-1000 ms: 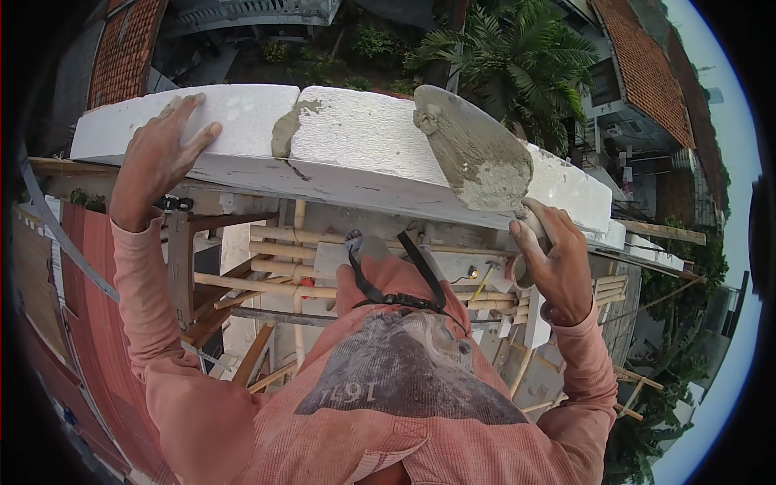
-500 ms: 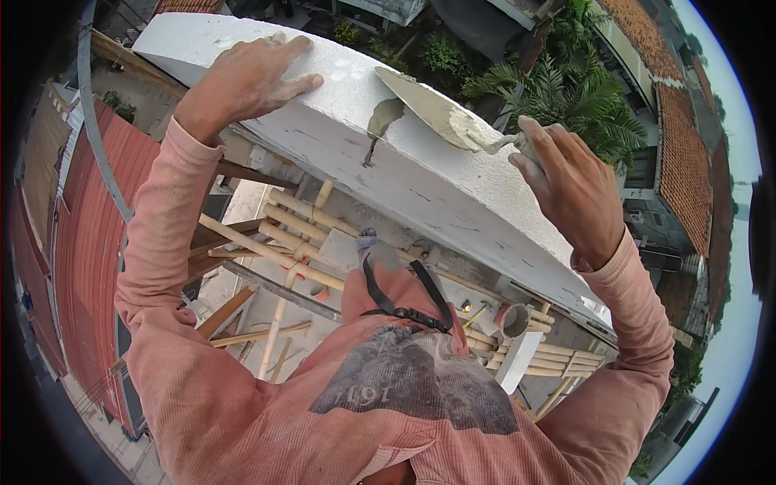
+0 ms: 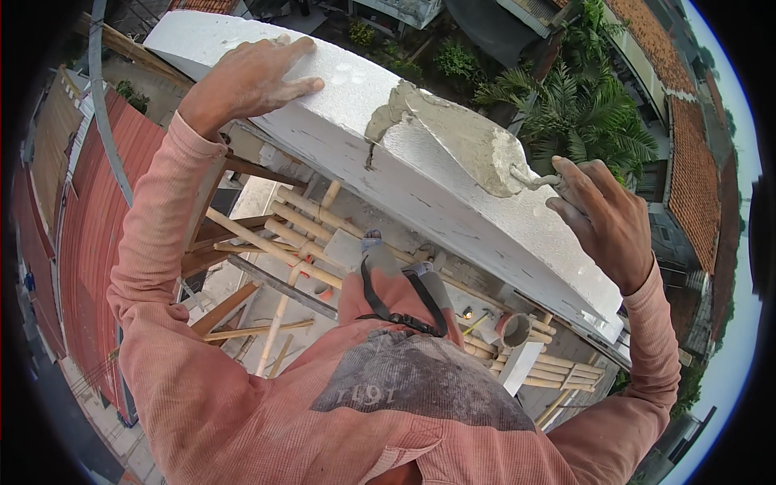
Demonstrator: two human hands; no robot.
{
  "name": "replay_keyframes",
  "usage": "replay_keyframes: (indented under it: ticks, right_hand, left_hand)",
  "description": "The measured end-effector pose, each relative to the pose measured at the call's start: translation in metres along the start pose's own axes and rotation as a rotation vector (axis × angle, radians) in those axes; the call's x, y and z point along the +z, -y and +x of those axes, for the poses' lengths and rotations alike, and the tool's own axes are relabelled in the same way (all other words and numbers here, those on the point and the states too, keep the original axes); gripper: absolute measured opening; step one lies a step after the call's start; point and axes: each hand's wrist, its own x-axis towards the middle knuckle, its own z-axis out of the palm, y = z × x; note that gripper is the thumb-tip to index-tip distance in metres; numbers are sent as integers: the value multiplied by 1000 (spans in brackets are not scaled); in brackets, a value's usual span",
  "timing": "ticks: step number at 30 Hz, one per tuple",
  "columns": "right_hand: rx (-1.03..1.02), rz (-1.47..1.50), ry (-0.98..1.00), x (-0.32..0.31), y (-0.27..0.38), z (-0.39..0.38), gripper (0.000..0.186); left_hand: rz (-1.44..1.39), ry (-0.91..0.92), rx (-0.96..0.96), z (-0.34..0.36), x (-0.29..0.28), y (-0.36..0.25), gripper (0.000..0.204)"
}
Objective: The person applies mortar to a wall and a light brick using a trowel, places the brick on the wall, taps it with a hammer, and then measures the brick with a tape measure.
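Observation:
A white block wall (image 3: 339,129) with a pale, dusty top runs across in front of me. My left hand (image 3: 257,79) rests on its top at the left, thumb and fingers spread apart over the surface. In my right hand (image 3: 602,214) is the handle of a pointed trowel (image 3: 469,141), fingers closed round it; the grip is mostly hidden. The trowel blade, coated in grey mortar, lies low over the wall top. At its tip a patch of wet mortar (image 3: 396,109) covers part of the top, and a smear hangs down the near face.
Below me are bamboo poles (image 3: 303,218) and planks of a scaffold, where my feet (image 3: 371,239) stand. A bucket (image 3: 513,327) sits low at the right beside a white block (image 3: 520,368). Beyond the wall the ground drops to a palm (image 3: 594,105) and tiled roofs (image 3: 691,174).
My right hand and the trowel have moved right and toward me, and the blade has turned. More mortar now shows on the wall top by its tip. My left hand stays in place.

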Motion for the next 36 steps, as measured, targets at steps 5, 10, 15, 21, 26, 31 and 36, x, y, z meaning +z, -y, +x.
replay_keyframes:
  ticks: [5, 10, 15, 21, 26, 31, 36]
  right_hand:
    - [-99, 88, -70, 21, -11, 52, 36]
    - [-453, -47, -75, 31, -39, 63, 30]
    - [-532, -121, -117, 30, -64, 55, 30]
    - [-448, -32, -83, 9, -103, 16, 30]
    - [126, 628, 79, 34, -158, -36, 44]
    - [435, 732, 224, 66, -200, -76, 58]
    - [361, 704, 400, 125, -238, -104, 60]
  left_hand:
    - [-11, 10, -16, 3, 4, 8, 65]
    - [-43, 40, -59, 0, 7, 4, 74]
    - [-56, 63, -110, -4, 0, -2, 71]
    - [-46, 102, -161, -4, -1, 10, 73]
    - [-87, 209, -234, -2, -17, -2, 73]
    - [-157, 267, -241, 7, -28, -22, 68]
    - [-187, 314, -281, 6, -18, -12, 69]
